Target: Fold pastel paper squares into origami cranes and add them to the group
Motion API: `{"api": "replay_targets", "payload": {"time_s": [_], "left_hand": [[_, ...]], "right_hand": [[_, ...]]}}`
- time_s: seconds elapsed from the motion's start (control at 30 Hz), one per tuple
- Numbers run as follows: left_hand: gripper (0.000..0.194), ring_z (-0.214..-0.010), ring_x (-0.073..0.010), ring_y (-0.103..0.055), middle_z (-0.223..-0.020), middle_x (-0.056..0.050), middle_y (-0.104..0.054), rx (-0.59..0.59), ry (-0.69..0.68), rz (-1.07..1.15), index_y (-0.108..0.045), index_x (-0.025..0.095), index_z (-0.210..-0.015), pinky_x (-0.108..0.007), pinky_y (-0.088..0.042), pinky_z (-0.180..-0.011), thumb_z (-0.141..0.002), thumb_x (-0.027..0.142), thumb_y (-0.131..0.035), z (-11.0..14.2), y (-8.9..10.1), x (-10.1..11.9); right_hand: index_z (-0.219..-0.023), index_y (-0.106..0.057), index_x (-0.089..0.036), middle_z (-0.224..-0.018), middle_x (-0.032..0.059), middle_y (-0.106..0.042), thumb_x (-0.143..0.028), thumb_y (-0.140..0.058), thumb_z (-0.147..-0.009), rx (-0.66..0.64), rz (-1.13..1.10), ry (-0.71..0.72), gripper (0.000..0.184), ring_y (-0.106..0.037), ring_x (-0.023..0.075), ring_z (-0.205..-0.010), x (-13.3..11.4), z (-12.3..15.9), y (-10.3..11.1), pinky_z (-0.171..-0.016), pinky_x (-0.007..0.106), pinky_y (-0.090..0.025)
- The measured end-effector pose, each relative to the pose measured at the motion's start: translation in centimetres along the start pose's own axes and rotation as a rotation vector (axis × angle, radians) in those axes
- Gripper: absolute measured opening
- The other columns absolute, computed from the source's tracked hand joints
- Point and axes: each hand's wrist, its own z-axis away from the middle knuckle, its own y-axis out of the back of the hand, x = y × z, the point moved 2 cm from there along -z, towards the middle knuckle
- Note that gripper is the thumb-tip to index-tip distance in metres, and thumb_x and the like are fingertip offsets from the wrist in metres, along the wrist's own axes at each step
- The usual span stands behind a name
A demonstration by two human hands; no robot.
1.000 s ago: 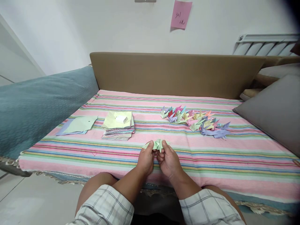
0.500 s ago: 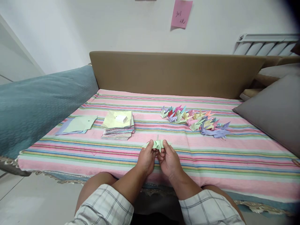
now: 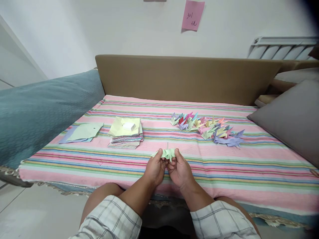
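A pale green paper crane (image 3: 168,153) is pinched between my two hands, low over the striped cloth. My left hand (image 3: 156,168) grips its left wing, thumb on top and fingers curled underneath. On the other wing my right hand (image 3: 179,169) holds in the same way. The crane's wings are spread sideways, with one thin point standing up behind and another pointing toward me. Beyond my right hand lies a cluster of folded paper cranes (image 3: 209,127) in many colours. To the left sits a stack of square paper (image 3: 126,132) with a small white block (image 3: 129,126) on top.
Loose green and purple sheets (image 3: 83,131) lie at the left, near a blue-green bolster (image 3: 50,109). The pink striped cloth (image 3: 159,109) covers the seat. A brown backrest (image 3: 186,79) stands behind, and a grey cushion (image 3: 291,116) leans at the right.
My right thumb has shifted slightly outward to the right along the crane's wing, and a little more of the crane's middle shows. Both hands still hold it in the same place.
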Motion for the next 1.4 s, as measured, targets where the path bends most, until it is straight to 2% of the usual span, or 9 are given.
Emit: {"api": "replay_targets", "payload": {"time_s": [0.2, 0.47, 0.57, 0.73, 0.83, 0.97, 1.17, 1.3, 1.4], "left_hand": [[0.035, -0.062, -0.0202, -0.063, -0.057, -0.007, -0.061, -0.011, 0.036, 0.030, -0.058, 0.010, -0.067, -0.030, -0.051, -0.059, -0.073, 0.044, -0.066, -0.2, 0.1, 0.0], [0.032, -0.057, -0.0133, -0.059, -0.070, -0.006, -0.065, 0.053, -0.087, 0.057, -0.059, 0.011, -0.089, -0.024, -0.046, -0.052, -0.076, 0.040, -0.065, -0.5, 0.9, 0.1], [0.028, -0.058, -0.0122, -0.059, -0.072, -0.005, -0.065, 0.066, -0.079, 0.096, -0.058, 0.013, -0.087, -0.022, -0.046, -0.052, -0.075, 0.036, -0.067, -0.5, 1.0, 0.2], [0.024, -0.052, -0.0100, -0.055, -0.062, -0.002, -0.060, 0.148, 0.005, 0.169, -0.056, 0.012, -0.080, -0.022, -0.047, -0.051, -0.077, 0.034, -0.066, -0.6, 1.3, 0.3], [0.022, -0.052, -0.0092, -0.054, -0.063, -0.001, -0.059, 0.156, -0.016, 0.158, -0.055, 0.013, -0.079, -0.021, -0.047, -0.050, -0.076, 0.032, -0.066, -0.6, 1.4, 0.5], [0.024, -0.054, -0.0093, -0.055, -0.065, 0.000, -0.060, 0.161, -0.042, 0.130, -0.054, 0.014, -0.079, -0.021, -0.047, -0.050, -0.073, 0.032, -0.070, -0.5, 1.3, 0.5], [0.027, -0.054, -0.0092, -0.055, -0.064, 0.001, -0.058, 0.177, -0.041, 0.121, -0.052, 0.015, -0.078, -0.021, -0.047, -0.049, -0.071, 0.032, -0.072, -0.3, 1.1, 0.6], [0.028, -0.054, -0.0087, -0.054, -0.065, 0.001, -0.058, 0.177, -0.059, 0.114, -0.052, 0.015, -0.078, -0.021, -0.048, -0.050, -0.071, 0.033, -0.072, -0.3, 1.2, 0.6], [0.030, -0.054, -0.0081, -0.054, -0.065, 0.002, -0.058, 0.212, -0.097, 0.120, -0.052, 0.016, -0.077, -0.020, -0.047, -0.051, -0.070, 0.036, -0.072, -0.4, 1.3, 0.7]], "right_hand": [[-0.063, -0.048, -0.017, -0.048, -0.0084, -0.045, -0.041, -0.074, -0.067, 0.015, 0.002, -0.020, 0.035, -0.039, 0.0034, -0.039, 0.0, 0.0, 0.0, -0.033, 0.013, -0.032], [-0.067, -0.055, -0.016, -0.047, -0.0057, -0.050, -0.042, -0.069, -0.071, 0.063, 0.130, 0.108, 0.030, -0.042, 0.0055, -0.041, -0.5, 0.3, 0.0, -0.036, 0.015, -0.035], [-0.066, -0.055, -0.015, -0.046, -0.0047, -0.050, -0.041, -0.065, -0.076, 0.086, 0.102, 0.079, 0.029, -0.043, 0.0058, -0.040, -0.7, 0.2, 0.0, -0.036, 0.016, -0.035], [-0.065, -0.053, -0.016, -0.047, -0.0038, -0.051, -0.036, -0.061, -0.080, 0.134, 0.035, 0.020, 0.027, -0.044, 0.0055, -0.040, -1.1, 0.1, -0.2, -0.036, 0.015, -0.035], [-0.064, -0.051, -0.016, -0.048, -0.0033, -0.052, -0.036, -0.059, -0.081, 0.132, 0.018, 0.024, 0.027, -0.044, 0.0060, -0.040, -1.4, 0.0, -0.1, -0.035, 0.015, -0.035], [-0.068, -0.052, -0.016, -0.047, -0.0055, -0.050, -0.030, -0.062, -0.079, 0.119, -0.005, 0.047, 0.020, -0.044, 0.0054, -0.040, -1.7, -0.3, 0.2, -0.035, 0.014, -0.033], [-0.068, -0.049, -0.019, -0.054, -0.0048, -0.055, -0.035, -0.065, -0.076, 0.105, -0.019, -0.006, 0.024, -0.044, 0.0056, -0.040, -1.9, -0.7, 0.6, -0.034, 0.016, -0.033], [-0.071, -0.051, -0.020, -0.057, -0.0058, -0.054, -0.037, -0.064, -0.075, 0.094, 0.047, 0.057, 0.022, -0.047, 0.0070, -0.044, -2.1, -0.8, 0.8, -0.037, 0.017, -0.034], [-0.084, -0.055, -0.022, -0.066, -0.0051, -0.056, -0.041, -0.062, -0.075, 0.146, 0.193, 0.230, 0.022, -0.052, 0.0088, -0.054, -2.6, -0.8, 1.0, -0.044, 0.018, -0.039]]}}
